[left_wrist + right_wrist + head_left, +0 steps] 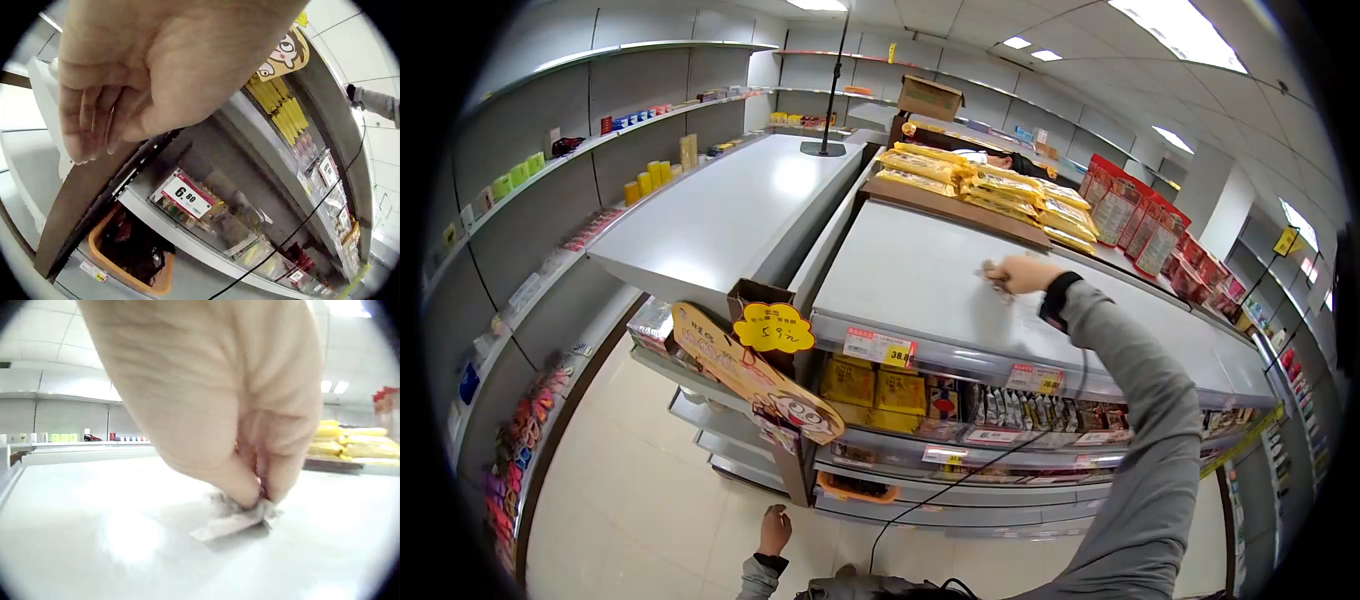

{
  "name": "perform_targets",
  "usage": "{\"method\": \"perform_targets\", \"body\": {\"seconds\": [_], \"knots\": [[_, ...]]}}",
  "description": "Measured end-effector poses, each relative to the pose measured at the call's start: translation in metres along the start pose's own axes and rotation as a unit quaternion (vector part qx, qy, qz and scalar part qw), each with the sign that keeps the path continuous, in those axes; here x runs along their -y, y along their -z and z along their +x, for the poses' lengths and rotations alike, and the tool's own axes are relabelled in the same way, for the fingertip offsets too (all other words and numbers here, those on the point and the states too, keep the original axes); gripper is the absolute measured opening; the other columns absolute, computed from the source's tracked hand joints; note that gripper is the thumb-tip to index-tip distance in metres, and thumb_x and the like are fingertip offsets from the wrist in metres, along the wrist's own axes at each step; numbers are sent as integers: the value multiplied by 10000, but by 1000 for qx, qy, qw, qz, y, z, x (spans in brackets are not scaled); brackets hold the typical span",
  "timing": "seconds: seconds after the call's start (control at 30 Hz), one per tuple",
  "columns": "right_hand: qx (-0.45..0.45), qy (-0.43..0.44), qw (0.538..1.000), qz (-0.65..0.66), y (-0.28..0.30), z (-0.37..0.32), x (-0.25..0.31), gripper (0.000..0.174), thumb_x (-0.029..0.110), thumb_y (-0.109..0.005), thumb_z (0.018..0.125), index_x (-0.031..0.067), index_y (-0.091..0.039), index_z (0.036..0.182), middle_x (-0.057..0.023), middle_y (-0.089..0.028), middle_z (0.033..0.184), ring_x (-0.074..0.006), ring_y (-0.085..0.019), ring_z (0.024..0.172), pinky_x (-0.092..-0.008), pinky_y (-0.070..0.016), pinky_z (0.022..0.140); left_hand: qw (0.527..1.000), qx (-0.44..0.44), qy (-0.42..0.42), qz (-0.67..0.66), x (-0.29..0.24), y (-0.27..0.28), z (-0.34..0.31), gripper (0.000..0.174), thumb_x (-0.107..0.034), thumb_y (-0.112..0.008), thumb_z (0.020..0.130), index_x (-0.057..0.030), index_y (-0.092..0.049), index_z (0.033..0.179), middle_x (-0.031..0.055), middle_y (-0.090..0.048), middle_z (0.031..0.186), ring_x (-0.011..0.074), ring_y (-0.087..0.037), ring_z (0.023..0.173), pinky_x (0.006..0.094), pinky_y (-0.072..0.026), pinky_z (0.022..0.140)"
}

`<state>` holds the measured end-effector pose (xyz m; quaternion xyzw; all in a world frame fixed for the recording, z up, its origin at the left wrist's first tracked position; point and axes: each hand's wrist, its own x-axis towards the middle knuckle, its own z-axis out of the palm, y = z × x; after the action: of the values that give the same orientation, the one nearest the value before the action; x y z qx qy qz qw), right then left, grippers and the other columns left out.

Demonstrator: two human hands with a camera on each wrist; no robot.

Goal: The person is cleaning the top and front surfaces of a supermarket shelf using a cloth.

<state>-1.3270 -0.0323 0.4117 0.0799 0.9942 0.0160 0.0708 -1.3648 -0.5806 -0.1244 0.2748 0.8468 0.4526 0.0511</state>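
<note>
My right hand [1022, 275] is over the white shelf top [920, 270], its fingers bent down and pinching a crumpled greyish-white cloth or tissue [234, 524]. In the right wrist view the cloth lies against the white surface, under the fingertips of the right hand [219, 406]. My left hand [775, 530] hangs low beside the shelf unit, away from the top. The left wrist view shows the left hand [156, 69] with its fingers loosely bent and nothing in them.
Yellow packets [1000, 185] and red bags [1135, 215] stand behind the shelf top. A yellow price sign [773, 327] and a cartoon board [745, 370] project at its left corner. A dark cable [960, 480] hangs across the lower shelves. Another white counter [730, 205] stands left.
</note>
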Motion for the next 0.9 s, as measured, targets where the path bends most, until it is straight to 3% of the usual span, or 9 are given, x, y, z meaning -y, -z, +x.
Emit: {"method": "perform_targets", "body": {"seconds": [0.1,0.17,0.3,0.37,0.47,0.6,0.7,0.73,0.9], "knots": [[-2,-35,982,185,-17,-36,-4,291,71,-536,813,115,-688,1057,-135,-665,750,-296,-639,706,-409,-487,665,1000,-15,-27,5,4,-8,5,218,26,-539,800,52,-619,1001,260,-621,941,415,-603,885,457,-508,778],[-40,155,984,81,-19,-12,70,271,58,-509,832,103,-684,1035,-133,-657,752,-306,-615,667,-409,-491,675,999,39,31,-18,-3,-9,6,218,16,-536,801,48,-622,999,258,-626,939,415,-604,888,456,-505,782],[-55,228,962,142,-9,12,133,210,64,-503,855,73,-636,1017,-178,-648,840,-333,-605,728,-433,-475,705,999,10,-42,-19,6,-24,10,212,17,-540,800,49,-620,993,251,-629,936,425,-601,896,460,-498,789],[-71,281,952,94,-15,60,156,320,62,-504,864,110,-623,1158,-173,-660,890,-338,-616,797,-426,-474,733,999,29,-10,-17,7,-29,12,229,9,-552,799,49,-618,1015,255,-631,968,425,-602,915,454,-502,802],[-87,258,956,109,0,84,192,343,43,-522,864,119,-623,1183,-169,-670,971,-352,-622,867,-415,-476,761,999,37,-16,-1,-3,-29,15,246,14,-547,816,60,-617,1047,268,-626,1032,421,-602,957,445,-500,844],[-120,249,958,78,-9,139,155,401,42,-600,767,107,-641,1161,-172,-669,952,-346,-634,882,-411,-484,788,999,39,5,-37,-20,-25,13,242,22,-542,820,60,-616,1048,269,-619,1035,431,-591,966,458,-493,851],[-117,218,968,39,5,109,169,390,37,-598,767,114,-657,1146,-168,-673,923,-354,-630,838,-412,-490,757,999,27,24,-38,-21,-22,5,241,19,-541,820,62,-612,1046,268,-617,1022,433,-586,963,462,-491,851],[-135,270,953,43,0,111,171,389,36,-582,784,134,-658,1153,-158,-674,901,-342,-629,830,-401,-489,745,999,23,27,-39,-20,-21,1,241,19,-541,820,62,-612,1046,268,-617,1022,433,-586,963,462,-491,851],[-79,297,946,103,3,60,205,359,34,-567,812,150,-665,1136,-166,-667,883,-347,-624,808,-408,-487,734,999,39,25,-28,-11,-21,-10,230,20,-537,814,63,-617,1025,267,-617,1015,427,-586,959,459,-492,847]]}}
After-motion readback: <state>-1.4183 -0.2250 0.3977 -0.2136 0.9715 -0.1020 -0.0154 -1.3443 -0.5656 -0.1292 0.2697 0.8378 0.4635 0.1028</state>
